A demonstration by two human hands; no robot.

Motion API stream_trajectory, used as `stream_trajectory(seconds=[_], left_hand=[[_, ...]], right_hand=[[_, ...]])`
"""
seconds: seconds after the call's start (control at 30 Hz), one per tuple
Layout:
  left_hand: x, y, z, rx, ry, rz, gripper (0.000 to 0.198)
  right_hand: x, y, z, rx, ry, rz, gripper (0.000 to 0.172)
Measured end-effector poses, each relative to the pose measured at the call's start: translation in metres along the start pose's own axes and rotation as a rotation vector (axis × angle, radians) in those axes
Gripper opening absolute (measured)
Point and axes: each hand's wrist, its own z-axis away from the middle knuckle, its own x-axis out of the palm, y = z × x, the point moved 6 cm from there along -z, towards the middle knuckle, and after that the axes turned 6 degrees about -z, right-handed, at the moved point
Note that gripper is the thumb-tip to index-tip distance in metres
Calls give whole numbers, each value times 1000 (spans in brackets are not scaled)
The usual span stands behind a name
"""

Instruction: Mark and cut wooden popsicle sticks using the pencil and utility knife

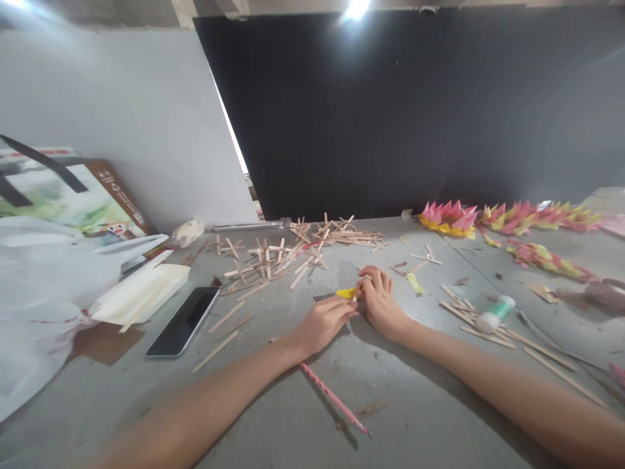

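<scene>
My left hand (328, 320) and my right hand (381, 303) meet over the grey table, fingers pinched together. A yellow piece (346, 293) with a dark grey, flat, blade-like end (324, 297) shows just behind my left fingers and runs toward my right fingertips; its kind is not clear. A small pale end, like that of a wooden craft stick (355, 297), shows between the fingertips. My fingers hide most of what they hold. A pink pencil-like stick (334, 398) lies partly under my left wrist.
Crossed craft sticks (266, 257) are heaped behind my hands. On the left lie a phone (184, 324), a white paper tray (146, 293) and a plastic bag (43, 312). Loose sticks, a glue stick (495, 314) and pink-yellow folded paper (448, 218) are on the right. A black panel (390, 117) stands behind.
</scene>
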Motion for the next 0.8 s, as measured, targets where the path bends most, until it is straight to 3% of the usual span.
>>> stream_trajectory(seconds=[0.5,0.67,0.8], left_hand=[[8,0,0,25,-63,-44,18],[3,-10,-2,-62,10,-49,15],[0,-12,-3,-58,44,-60,14]], right_hand=[[4,1,0,86,-32,-33,17],[2,-3,-1,78,-50,-58,11],[-3,1,-3,138,13,-138,11]])
